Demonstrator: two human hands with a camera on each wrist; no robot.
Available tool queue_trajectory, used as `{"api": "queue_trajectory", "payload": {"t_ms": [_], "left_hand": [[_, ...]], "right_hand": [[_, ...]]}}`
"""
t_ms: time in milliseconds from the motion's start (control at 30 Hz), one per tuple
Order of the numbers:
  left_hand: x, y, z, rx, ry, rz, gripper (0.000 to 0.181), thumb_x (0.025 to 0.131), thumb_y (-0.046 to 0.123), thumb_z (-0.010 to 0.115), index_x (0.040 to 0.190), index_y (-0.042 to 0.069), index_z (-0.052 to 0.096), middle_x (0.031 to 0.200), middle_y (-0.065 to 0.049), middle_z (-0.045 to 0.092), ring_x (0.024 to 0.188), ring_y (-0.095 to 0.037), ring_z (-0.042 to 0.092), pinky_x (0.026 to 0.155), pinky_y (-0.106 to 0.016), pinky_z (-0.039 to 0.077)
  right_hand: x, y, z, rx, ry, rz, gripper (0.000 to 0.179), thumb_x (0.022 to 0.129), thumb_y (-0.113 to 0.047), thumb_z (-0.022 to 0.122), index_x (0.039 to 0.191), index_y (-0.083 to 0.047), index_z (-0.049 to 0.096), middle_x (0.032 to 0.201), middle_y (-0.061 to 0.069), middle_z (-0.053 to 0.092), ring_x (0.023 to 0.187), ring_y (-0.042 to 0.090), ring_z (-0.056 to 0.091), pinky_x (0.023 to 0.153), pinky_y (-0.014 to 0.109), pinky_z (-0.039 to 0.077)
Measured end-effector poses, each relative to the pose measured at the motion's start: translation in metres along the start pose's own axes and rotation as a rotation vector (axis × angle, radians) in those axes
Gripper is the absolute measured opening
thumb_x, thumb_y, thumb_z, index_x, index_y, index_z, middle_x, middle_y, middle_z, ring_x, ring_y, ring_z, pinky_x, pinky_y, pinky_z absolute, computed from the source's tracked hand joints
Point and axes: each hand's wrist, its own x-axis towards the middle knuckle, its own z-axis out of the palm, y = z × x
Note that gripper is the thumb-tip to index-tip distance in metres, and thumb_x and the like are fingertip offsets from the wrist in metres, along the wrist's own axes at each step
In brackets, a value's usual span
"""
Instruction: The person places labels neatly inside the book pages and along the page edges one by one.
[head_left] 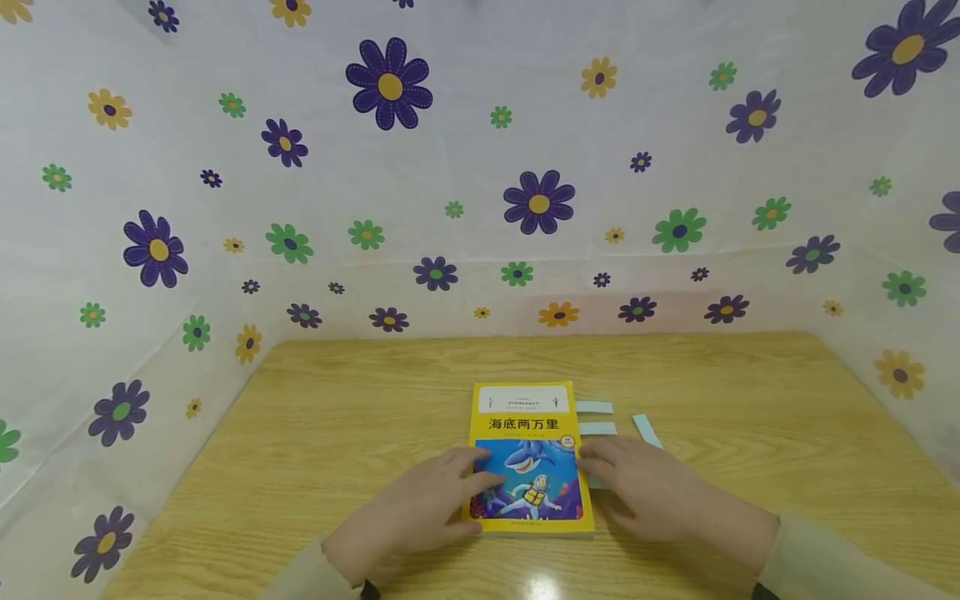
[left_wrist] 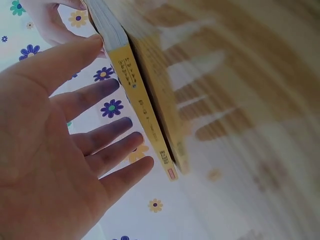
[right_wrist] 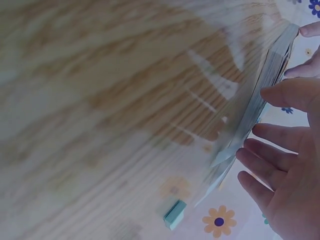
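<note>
A closed yellow paperback book (head_left: 525, 475) lies on the table, its cover showing a shark and a diver. My left hand (head_left: 420, 500) is at the book's left edge, fingers loosely spread over the cover's side. In the left wrist view that hand's fingers (left_wrist: 115, 172) extend beside the yellow spine (left_wrist: 145, 110). At the opposite edge is my right hand (head_left: 652, 487), its fingertips by the page side; the right wrist view shows those fingers (right_wrist: 262, 162) relaxed. Pale blue paper strips (head_left: 596, 427) stick out from the book's right side, partly hidden by the right hand.
A separate pale blue strip pad (head_left: 647, 430) lies on the wooden table (head_left: 360, 417) to the right of the book; in the right wrist view it looks like a small thick stack (right_wrist: 174, 214). White flower-printed sheeting (head_left: 450, 150) surrounds the table's back and sides.
</note>
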Motion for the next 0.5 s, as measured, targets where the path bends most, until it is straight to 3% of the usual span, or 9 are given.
{"api": "queue_trajectory", "payload": {"t_ms": [200, 500], "left_hand": [[-0.005, -0.006, 0.0, 0.01, 0.023, -0.041, 0.06, 0.099, 0.043, 0.075, 0.152, 0.022, 0.057, 0.164, -0.011, 0.047, 0.151, -0.032, 0.049, 0.123, -0.052, 0.047], [-0.016, -0.018, 0.004, -0.01, 0.065, -0.048, 0.055, 0.101, 0.039, 0.072, 0.15, 0.019, 0.059, 0.156, -0.011, 0.056, 0.144, -0.032, 0.056, 0.119, -0.052, 0.051]], "right_hand": [[-0.002, 0.001, 0.0, -0.015, 0.001, -0.006, 0.055, 0.093, -0.026, 0.079, 0.142, -0.005, 0.065, 0.148, 0.012, 0.064, 0.139, 0.032, 0.061, 0.117, 0.052, 0.053], [-0.01, 0.005, 0.0, 0.029, -0.005, 0.045, 0.05, 0.092, -0.025, 0.079, 0.137, -0.008, 0.067, 0.138, 0.008, 0.068, 0.132, 0.03, 0.064, 0.112, 0.053, 0.056]]}}
